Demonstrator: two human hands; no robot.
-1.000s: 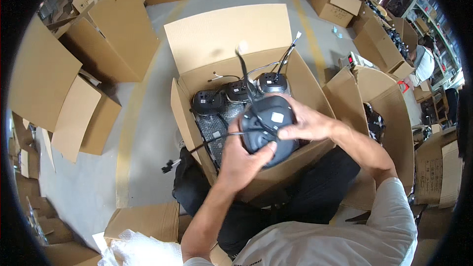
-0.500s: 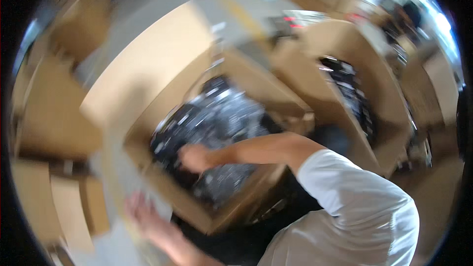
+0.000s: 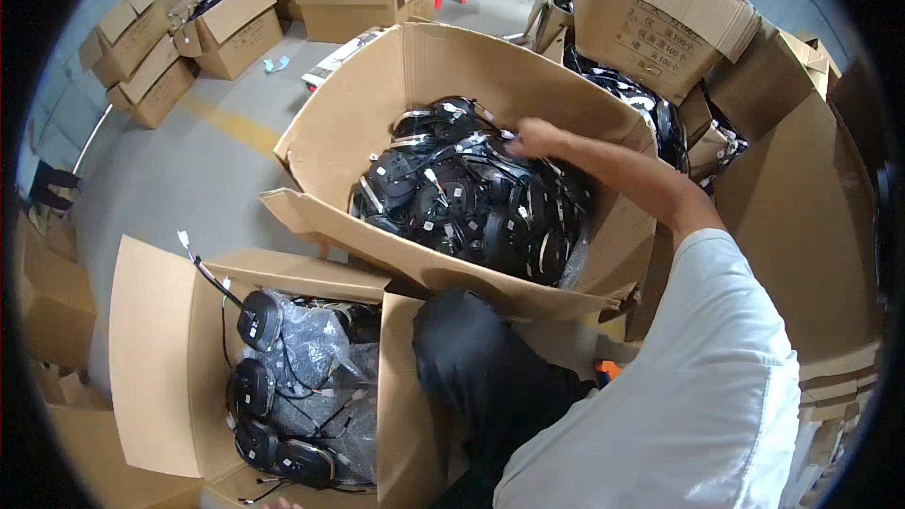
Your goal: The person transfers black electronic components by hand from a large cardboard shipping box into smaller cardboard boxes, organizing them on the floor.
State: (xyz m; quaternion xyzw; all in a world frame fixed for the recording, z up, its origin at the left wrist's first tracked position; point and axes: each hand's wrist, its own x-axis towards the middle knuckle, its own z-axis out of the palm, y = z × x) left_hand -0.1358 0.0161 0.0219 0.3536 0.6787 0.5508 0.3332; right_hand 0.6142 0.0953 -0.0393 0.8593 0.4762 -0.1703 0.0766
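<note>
1. The smaller box (image 3: 415, 405), at the lower left, looks partly filled: four black cases (image 3: 252, 388) show plainly along its left side, their cables loose.
2. Bubble wrap (image 3: 311, 344) covers much of its middle and right, with loose cables on top; this top layer seems unfinished, and the flap (image 3: 151, 358) stands open.
3. The larger box (image 3: 353, 99), beyond the knees, holds a deep, jumbled heap of similar cases (image 3: 457, 198), cables and white plugs tangled among them. Judging by that heap, much remains unsorted.
4. The right hand (image 3: 539, 138) reaches into the larger box, its fingers at the far right part of the heap, beside a white plug. No case is lifted clear; whether the fingers grip a cable or only touch it, I cannot tell.
5. The left hand (image 3: 281, 504) is nearly all cut off at the lower edge, just by the smaller box; only some fingertips show, so whether it is open or holds anything cannot be told.
6. Whatever lies under the wrap is mostly hidden, as is the bottom of the heap, so neither count can be made.
</note>
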